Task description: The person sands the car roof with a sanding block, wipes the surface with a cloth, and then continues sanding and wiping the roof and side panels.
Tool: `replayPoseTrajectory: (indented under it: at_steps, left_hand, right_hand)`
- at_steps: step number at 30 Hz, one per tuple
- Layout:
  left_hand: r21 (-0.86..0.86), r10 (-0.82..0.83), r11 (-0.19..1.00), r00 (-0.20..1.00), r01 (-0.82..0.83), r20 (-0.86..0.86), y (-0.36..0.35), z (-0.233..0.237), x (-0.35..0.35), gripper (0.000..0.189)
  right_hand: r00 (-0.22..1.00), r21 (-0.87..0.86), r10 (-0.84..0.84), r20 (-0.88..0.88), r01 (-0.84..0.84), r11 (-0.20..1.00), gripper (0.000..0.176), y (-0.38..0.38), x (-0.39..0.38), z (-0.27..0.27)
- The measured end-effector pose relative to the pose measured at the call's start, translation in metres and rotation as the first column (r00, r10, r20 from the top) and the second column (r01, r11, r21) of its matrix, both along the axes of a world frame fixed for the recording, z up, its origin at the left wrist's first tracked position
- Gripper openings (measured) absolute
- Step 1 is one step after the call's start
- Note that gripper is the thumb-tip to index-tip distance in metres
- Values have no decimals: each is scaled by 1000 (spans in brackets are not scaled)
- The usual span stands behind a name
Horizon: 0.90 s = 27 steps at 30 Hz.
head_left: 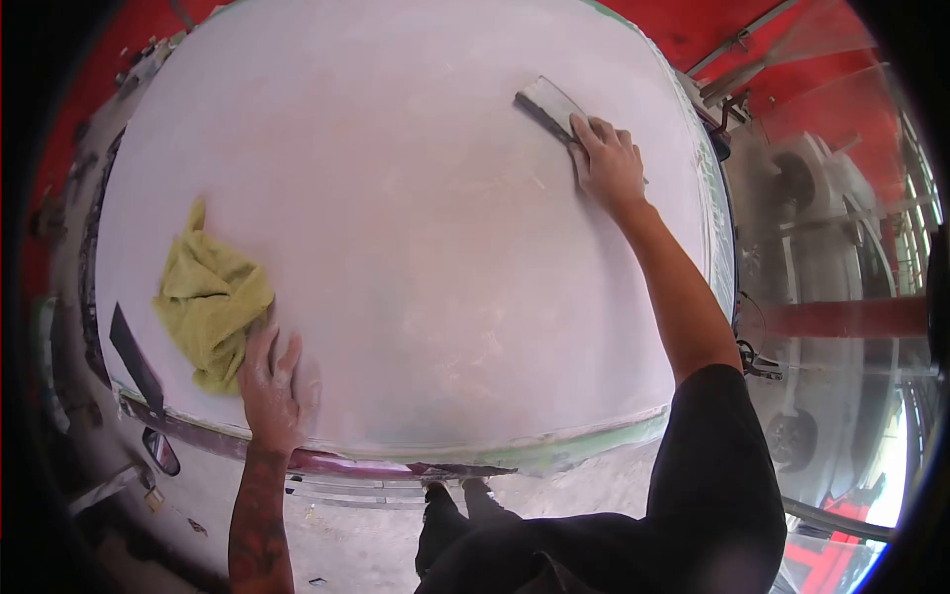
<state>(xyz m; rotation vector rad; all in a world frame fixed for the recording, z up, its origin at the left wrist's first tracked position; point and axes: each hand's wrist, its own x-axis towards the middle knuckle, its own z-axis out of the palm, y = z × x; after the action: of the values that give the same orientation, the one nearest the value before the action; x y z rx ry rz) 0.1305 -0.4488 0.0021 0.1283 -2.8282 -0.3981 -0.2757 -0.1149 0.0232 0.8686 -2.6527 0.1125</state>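
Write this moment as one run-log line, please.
right hand: holding flat block against pale panel | left hand: open, beside yellow-green cloth | cloth: crumpled, on panel

Vehicle body workshop, by the look of it.
Pale, patchy-coated panel (426, 247), masked edges; white car (826, 297) alongside, perhaps behind plastic; dusty floor (346, 540).
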Motion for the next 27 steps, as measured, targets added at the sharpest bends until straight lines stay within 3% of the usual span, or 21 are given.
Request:
replayPoseTrajectory:
  at_steps: [2, 5, 7, 10, 12, 14, 16, 18, 20, 22, 25, 27]
  left_hand:
    - [-1, -10, 1000, 1000, 10, -18, -1, -1, 1, 62]
    - [64, -15, 998, 999, 17, -33, -2, -1, 1, 62]
    - [63, 3, 998, 1000, -4, 21, 0, 1, 3, 55]
    - [85, 10, 996, 1000, -11, 7, 2, 1, 2, 59]
    - [79, 11, 997, 1000, -12, 6, 2, 1, 3, 64]
    - [64, 18, 998, 1000, -18, 12, 1, 1, 3, 69]
    - [44, 3, 999, 1000, -4, 20, 1, 3, 2, 71]
    - [26, 30, 999, 999, -31, 37, 4, 3, 2, 71]
    - [15, 33, 999, 998, -34, 45, 4, 3, 1, 71]
    - [56, 23, 998, 1000, -23, 2, 4, 5, 1, 70]
    - [107, 26, 994, 1000, -27, 10, 4, 3, 1, 64]
    - [87, 36, 996, 999, -38, 22, 4, 7, 1, 64]
  right_hand:
    - [975, 63, -218, 38, 215, 975, 39, -19, -62, 7]
    - [951, 28, -303, 60, 302, 953, 40, -38, -57, 7]
    - [984, -10, -171, 56, 172, 985, 42, -35, 1, 0]
    - [996, -30, 83, 43, -82, 996, 52, -26, 105, -3]
    - [989, -17, 149, 27, -148, 989, 50, -23, 92, -2]
    - [999, 23, 41, 22, -41, 999, 44, -39, 31, 1]
    - [981, 98, -185, 59, 178, 979, 41, -67, -39, 11]
    - [945, 139, -307, 115, 291, 947, 40, -91, -58, 20]
    - [974, 54, -226, 23, 225, 973, 41, -96, -22, 8]
    - [999, -36, -29, 26, 29, 999, 42, -98, 50, 3]
    - [978, -64, 206, 25, -204, 977, 49, -100, 186, 4]
    - [944, -50, 330, 16, -329, 943, 50, -98, 208, 5]
